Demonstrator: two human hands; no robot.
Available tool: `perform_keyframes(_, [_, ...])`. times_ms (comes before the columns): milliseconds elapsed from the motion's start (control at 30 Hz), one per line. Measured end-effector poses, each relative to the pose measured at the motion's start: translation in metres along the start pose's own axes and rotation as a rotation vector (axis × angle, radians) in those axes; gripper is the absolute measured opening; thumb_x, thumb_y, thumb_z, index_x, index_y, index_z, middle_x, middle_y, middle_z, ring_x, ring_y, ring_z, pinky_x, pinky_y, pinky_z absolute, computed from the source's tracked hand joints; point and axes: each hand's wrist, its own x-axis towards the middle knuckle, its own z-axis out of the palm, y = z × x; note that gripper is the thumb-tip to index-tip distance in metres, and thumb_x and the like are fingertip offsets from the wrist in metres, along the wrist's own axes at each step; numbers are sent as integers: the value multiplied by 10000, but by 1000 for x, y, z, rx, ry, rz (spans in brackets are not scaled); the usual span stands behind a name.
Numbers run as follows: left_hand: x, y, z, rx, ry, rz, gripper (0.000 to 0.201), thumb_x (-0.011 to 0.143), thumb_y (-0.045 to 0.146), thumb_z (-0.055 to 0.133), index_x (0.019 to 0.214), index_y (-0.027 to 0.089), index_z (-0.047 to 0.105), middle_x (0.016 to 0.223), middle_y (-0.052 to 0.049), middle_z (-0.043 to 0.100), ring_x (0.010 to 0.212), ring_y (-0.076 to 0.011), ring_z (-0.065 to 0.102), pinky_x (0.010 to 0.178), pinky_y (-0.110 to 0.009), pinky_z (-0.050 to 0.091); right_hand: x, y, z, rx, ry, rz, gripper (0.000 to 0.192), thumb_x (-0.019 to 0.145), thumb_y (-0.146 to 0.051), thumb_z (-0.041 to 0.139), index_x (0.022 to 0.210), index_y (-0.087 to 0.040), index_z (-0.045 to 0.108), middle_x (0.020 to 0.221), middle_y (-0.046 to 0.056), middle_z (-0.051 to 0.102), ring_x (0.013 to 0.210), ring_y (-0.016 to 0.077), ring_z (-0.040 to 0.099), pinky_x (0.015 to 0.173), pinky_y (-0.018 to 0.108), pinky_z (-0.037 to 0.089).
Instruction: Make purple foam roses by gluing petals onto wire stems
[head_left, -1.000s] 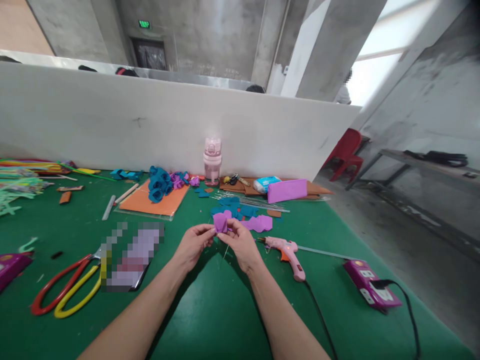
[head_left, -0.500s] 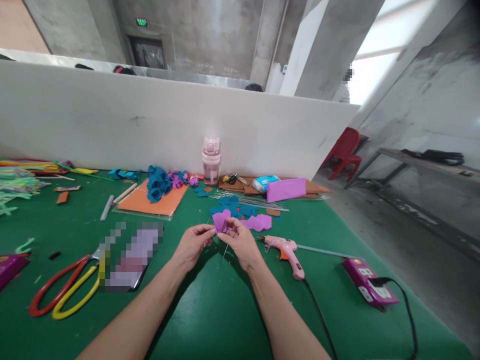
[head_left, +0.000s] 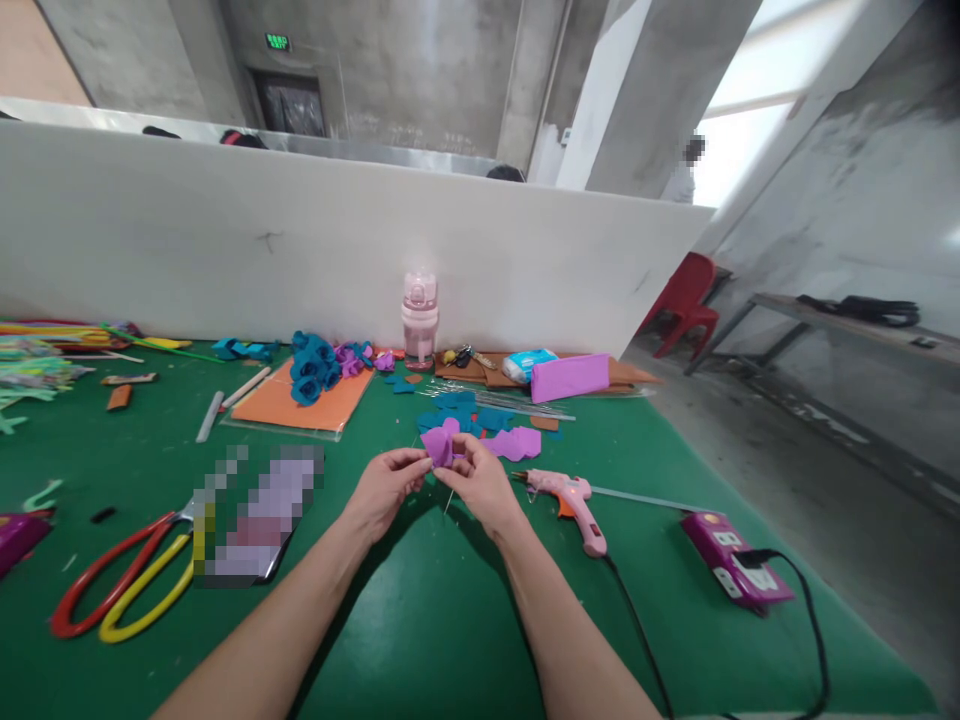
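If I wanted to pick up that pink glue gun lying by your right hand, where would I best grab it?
Probably by the handle of the pink glue gun, the thick end that angles toward you with the black cord running off it. It lies flat on the green table, so come down from above. Keep clear of the nozzle pointing left toward the right hand; it appears plugged into the power strip.

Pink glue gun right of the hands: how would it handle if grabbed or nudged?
The pink glue gun lies on its side on the green table, so it probably won't roll or tip. Its black cord trails toward the near edge and may drag when lifted. The body looks like stiff plastic, likely light.
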Motion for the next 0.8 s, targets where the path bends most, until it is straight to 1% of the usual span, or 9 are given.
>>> perform_keyframes(100, [0,0,-1,-7,-10,-13,245,573,241,782,753,107,685,612,-6,594,490,-47,461,484,-177,350,1,2,0,-26,6,-30,348,645,-147,622,975,-204,529,911,-2,624,689,103,596,659,227,461])
perform_keyframes(267, [0,1,-3,-88,-70,-58,227,633,244,749,795,97,689,657,-30,618,536,-59,501,530,-183,387,2,4,0,-68,44,-61,381,641,-158,625,1002,-208,510,982,12,601,615,79,560,600,214,454])
perform_keyframes(400, [-1,2,-3,-108,-105,-85,296,598,180,767,877,117,689,713,-38,642,559,-64,518,553,-190,398,2,2,-1,-101,49,-88,382,646,-157,613,1011,-207,509,1016,27,596,603,77,557,604,221,465])
perform_keyframes(533, [-5,6,2,-57,-106,-94,296,578,190,777,854,126,691,786,-54,656,582,-67,525,548,-189,392,1,-1,-2,-193,79,-136,386,660,-163,597,1033,-219,515,1019,24,603,560,72,544,585,227,476])
perform_keyframes(600, [-7,7,4,-30,-93,-79,282,572,203,779,829,127,691,800,-57,657,598,-72,528,543,-187,385,0,-3,-1,-233,84,-159,392,667,-152,583,1047,-227,519,1028,22,605,568,77,560,604,236,488])
perform_keyframes(667, [-7,7,6,-14,-87,-64,262,571,213,778,799,122,688,778,-54,650,591,-74,520,534,-188,377,-1,-5,0,-253,85,-164,403,672,-132,565,1060,-229,520,1045,27,604,600,89,590,635,248,498])
perform_keyframes(800, [-5,4,5,-21,-67,-32,217,570,219,777,727,115,670,656,-17,605,519,-60,468,500,-187,350,-2,-7,2,-287,99,-140,417,669,-112,551,1069,-227,517,1048,39,604,626,112,628,659,272,510])
